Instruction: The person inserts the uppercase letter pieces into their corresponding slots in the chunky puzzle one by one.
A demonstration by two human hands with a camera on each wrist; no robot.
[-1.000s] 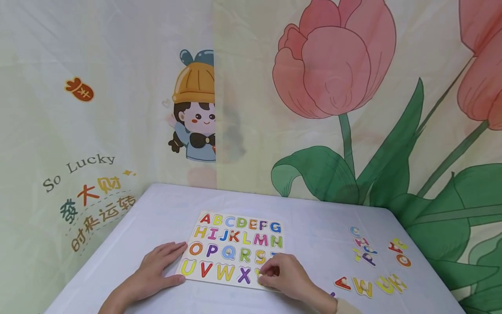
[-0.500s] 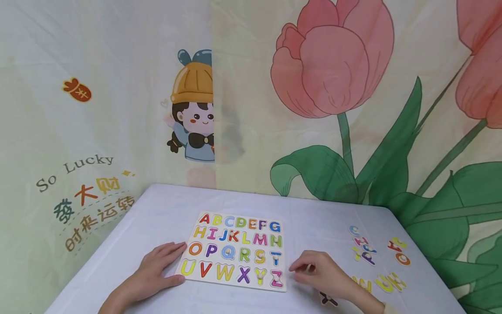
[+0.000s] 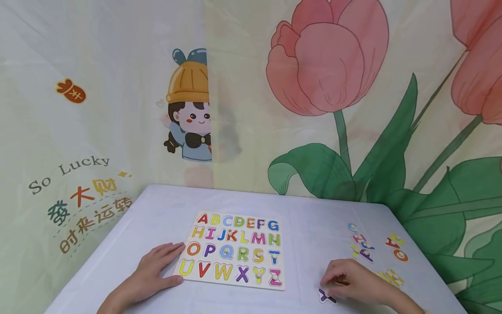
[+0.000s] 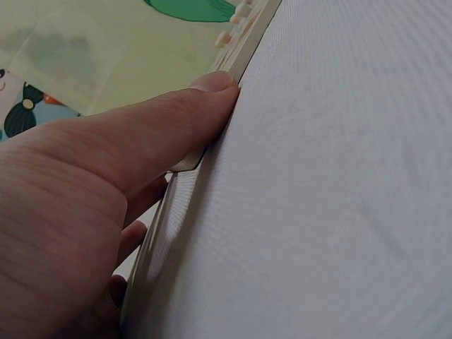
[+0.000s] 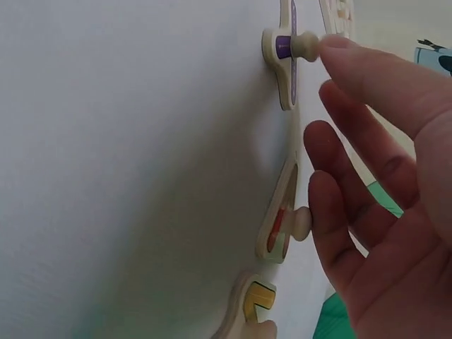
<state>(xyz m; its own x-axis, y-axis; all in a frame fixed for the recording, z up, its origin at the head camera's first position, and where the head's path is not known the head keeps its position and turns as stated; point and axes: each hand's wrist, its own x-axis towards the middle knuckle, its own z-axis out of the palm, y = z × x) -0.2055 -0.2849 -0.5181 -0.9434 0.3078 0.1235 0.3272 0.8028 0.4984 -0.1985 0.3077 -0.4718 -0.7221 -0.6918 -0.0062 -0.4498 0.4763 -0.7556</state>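
A letter puzzle board (image 3: 215, 261) lies on the white table, some of its letters bearing knobs, among them a pink Z (image 3: 275, 277) at the lower right corner. My left hand (image 3: 158, 268) rests at the board's left side, fingers extended. In the left wrist view its thumb (image 4: 176, 116) lies along the board's edge. My right hand (image 3: 353, 279) is over a purple X piece (image 3: 327, 296), fingers loosely bent. The right wrist view has the thumb tip right at the wooden knob (image 5: 306, 46) of that piece, the other fingers apart from it.
A red letter piece (image 5: 277, 219) and a yellow one (image 5: 260, 296) lie beside the right hand, hidden under it in the head view. Farther right are a blue C (image 3: 351, 228), an orange O (image 3: 400, 255), a yellow H (image 3: 394, 277) and several more. A printed curtain (image 3: 243, 131) hangs behind.
My right hand has moved from the board's lower right corner out to the right, to the purple X piece, uncovering the pink Z. The left hand has stayed at the board.
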